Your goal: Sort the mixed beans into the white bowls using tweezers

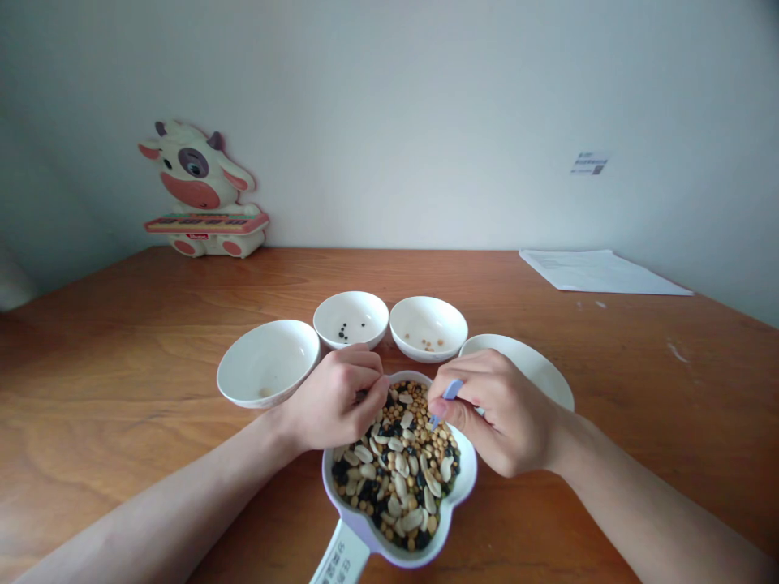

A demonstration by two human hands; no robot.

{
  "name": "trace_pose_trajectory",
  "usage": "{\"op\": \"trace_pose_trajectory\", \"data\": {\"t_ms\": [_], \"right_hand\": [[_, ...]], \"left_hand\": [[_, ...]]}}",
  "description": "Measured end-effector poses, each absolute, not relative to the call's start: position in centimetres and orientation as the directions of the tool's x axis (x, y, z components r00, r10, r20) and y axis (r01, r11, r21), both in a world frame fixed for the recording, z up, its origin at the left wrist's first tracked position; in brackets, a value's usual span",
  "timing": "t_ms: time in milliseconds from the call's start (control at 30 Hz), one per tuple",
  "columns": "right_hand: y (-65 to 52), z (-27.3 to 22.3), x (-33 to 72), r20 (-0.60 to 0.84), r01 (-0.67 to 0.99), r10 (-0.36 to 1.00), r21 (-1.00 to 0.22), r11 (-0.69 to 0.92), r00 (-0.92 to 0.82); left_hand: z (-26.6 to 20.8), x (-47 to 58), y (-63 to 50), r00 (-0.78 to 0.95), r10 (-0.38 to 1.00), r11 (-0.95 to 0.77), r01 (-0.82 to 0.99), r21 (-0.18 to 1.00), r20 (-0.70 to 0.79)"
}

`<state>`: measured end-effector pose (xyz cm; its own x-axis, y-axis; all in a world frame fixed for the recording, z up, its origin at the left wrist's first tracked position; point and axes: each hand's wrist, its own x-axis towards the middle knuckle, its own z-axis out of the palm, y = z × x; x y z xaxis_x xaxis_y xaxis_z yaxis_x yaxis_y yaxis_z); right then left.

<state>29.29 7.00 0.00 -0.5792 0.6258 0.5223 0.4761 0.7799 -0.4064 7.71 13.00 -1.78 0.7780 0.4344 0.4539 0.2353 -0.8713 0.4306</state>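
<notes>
There are two hands (344,393) (502,414), one purple tool (452,390), one pan (466,464) and four white bowls (271,357) (353,308) (428,313) (541,365). I count also one toy cow (204,182) and one label (589,163). The peanuts (400,487) are too crowded to count.

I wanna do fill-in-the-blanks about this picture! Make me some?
1. The person's ____ hand holds a purplish tool.
2. The toy by the wall looks like a ____.
3. The second bowl from the left holds a few beans coloured ____.
4. A lettered ____ sticks out from the bean-filled dish.

Missing words: right; cow; black; handle.
</notes>
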Motion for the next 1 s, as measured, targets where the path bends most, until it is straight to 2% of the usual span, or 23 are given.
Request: {"op": "trace_pose_trajectory", "data": {"t_ms": [267, 500, 767, 1000], "right_hand": [[7.04, -0.07, 29.06, 0.518, 0.452, 0.616, -0.419, 0.788, -0.594], [6.91, 0.15, 28.95, 0.615, 0.483, 0.591, -0.358, 0.799, -0.522], [6.89, 0.02, 28.96, 0.504, 0.466, 0.611, -0.394, 0.792, -0.611], [6.98, -0.17, 28.92, 0.492, 0.482, 0.612, -0.377, 0.791, -0.619]], "left_hand": [[-1.91, 7.7, 13.01, 0.77, 0.441, -0.867, 0.232, 0.442, 0.462], [-1.82, 7.64, 12.97, 0.779, 0.437, -0.869, 0.236, 0.436, 0.449], [-1.88, 7.64, 13.03, 0.78, 0.434, -0.871, 0.236, 0.43, 0.45], [-1.9, 7.62, 12.91, 0.777, 0.453, -0.858, 0.246, 0.451, 0.437]]}}
